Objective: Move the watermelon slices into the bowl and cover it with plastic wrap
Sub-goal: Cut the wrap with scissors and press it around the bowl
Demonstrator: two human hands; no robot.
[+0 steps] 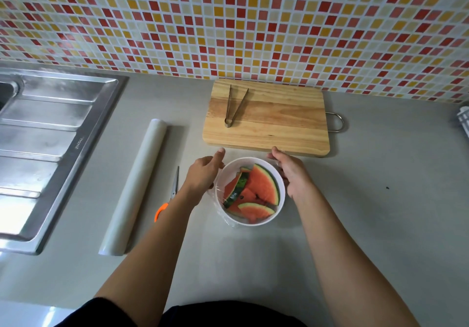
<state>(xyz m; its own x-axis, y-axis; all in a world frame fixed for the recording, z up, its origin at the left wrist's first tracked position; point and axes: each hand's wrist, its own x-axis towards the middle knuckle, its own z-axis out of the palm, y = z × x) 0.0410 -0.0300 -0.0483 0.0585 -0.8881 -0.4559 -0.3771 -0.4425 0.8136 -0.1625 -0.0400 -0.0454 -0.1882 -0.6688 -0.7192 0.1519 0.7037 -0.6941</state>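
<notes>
The white bowl (281, 201) is sitting on the grey worktop (368, 199) just in front of the cutting board (274, 126), with the watermelon slices (256, 189) lying inside under a sheet of plastic wrap (218, 211). The left hand (203, 174) and right hand (291, 174) are cupping the bowl's opposite sides, fingers curling round it and seemingly pressing the film down. The wrap roll (137, 187) and scissors (173, 189) are lying to the left.

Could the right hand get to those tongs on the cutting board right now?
Probably yes: the tongs lie alone on the wooden cutting board just beyond the right hand, nothing between; it must leave the bowl first.
</notes>
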